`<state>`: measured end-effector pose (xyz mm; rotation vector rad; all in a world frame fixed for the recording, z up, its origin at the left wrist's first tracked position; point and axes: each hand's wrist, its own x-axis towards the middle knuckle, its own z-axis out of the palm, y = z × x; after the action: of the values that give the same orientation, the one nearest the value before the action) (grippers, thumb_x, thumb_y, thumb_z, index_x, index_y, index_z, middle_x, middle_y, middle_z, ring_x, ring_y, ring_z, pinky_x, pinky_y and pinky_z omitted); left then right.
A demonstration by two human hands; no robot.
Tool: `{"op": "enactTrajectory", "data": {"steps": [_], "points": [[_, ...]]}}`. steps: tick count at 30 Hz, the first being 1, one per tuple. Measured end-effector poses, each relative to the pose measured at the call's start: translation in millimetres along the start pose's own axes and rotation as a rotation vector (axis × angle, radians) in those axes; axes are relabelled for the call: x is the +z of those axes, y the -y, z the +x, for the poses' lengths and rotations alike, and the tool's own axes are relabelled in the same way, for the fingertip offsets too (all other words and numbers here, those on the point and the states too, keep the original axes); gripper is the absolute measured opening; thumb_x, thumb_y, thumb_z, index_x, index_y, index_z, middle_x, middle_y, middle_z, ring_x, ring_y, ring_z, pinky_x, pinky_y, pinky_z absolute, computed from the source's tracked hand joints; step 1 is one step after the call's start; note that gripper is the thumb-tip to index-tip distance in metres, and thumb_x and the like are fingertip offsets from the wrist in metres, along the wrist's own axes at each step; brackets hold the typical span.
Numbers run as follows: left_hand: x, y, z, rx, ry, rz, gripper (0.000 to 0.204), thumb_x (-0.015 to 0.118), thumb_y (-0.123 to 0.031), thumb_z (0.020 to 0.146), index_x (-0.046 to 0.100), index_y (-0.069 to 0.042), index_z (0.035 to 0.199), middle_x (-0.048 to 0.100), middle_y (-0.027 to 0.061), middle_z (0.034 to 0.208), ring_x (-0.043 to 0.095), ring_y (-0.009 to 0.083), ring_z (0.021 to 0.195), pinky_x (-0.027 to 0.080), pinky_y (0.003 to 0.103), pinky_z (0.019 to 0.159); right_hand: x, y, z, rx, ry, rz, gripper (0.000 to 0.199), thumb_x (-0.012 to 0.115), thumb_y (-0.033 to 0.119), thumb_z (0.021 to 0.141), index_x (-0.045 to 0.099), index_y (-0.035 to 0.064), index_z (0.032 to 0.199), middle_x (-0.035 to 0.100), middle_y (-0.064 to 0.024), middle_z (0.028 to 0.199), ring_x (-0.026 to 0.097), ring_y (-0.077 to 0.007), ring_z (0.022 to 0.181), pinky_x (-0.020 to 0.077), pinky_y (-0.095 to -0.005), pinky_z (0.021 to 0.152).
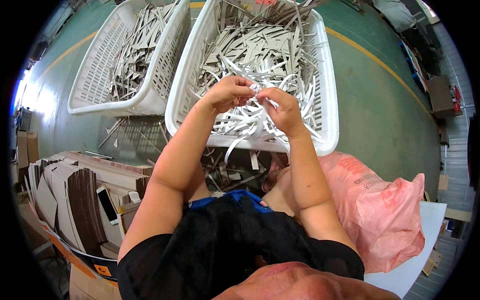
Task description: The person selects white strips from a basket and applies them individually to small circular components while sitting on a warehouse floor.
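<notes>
**Both hands pinch a white strip above a basket of offcuts**

The left hand [227, 93] and the right hand [282, 107] meet at the fingertips over the nearer white basket [327, 115], each closed around the same small piece of white strip [257, 90] held between them. The strip sits just above the heap of white and grey card strips [260, 45] that fills this basket, some of which curl and hang over its near rim. A second white basket [90, 85] stands just beside it on the left, holding more grey strips. Both baskets rest on a green floor [380, 115] marked with a yellow line [372, 57]. Loose scraps lie on the floor below the baskets. To the person's left, stacks of flat brown cardboard [80, 200] stand on edge, with a white phone [107, 204] lying on them. To the right sits a pink plastic bag [385, 210], resting against a white board [425, 240].
</notes>
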<state>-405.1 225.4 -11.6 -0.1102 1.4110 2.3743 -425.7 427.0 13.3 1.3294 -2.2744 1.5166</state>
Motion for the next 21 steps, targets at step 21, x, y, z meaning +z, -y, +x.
{"op": "enactTrajectory", "data": {"steps": [21], "points": [[11.9, 10.5, -9.7, 0.286, -0.051, 0.299, 0.029, 0.074, -0.017, 0.082, 0.068, 0.005, 0.1, 0.068, 0.0052, 0.086, 0.063, 0.0099, 0.078, 0.051, 0.024, 0.07, 9.1, -3.8, -4.8, 0.1, -0.261, -0.074, 0.011, 0.067, 0.009, 0.083, 0.061, 0.001, 0.087, 0.065, -0.009, 0.084, 0.064, -0.0173, 0.071, 0.0516, -0.028, 0.067]]}}
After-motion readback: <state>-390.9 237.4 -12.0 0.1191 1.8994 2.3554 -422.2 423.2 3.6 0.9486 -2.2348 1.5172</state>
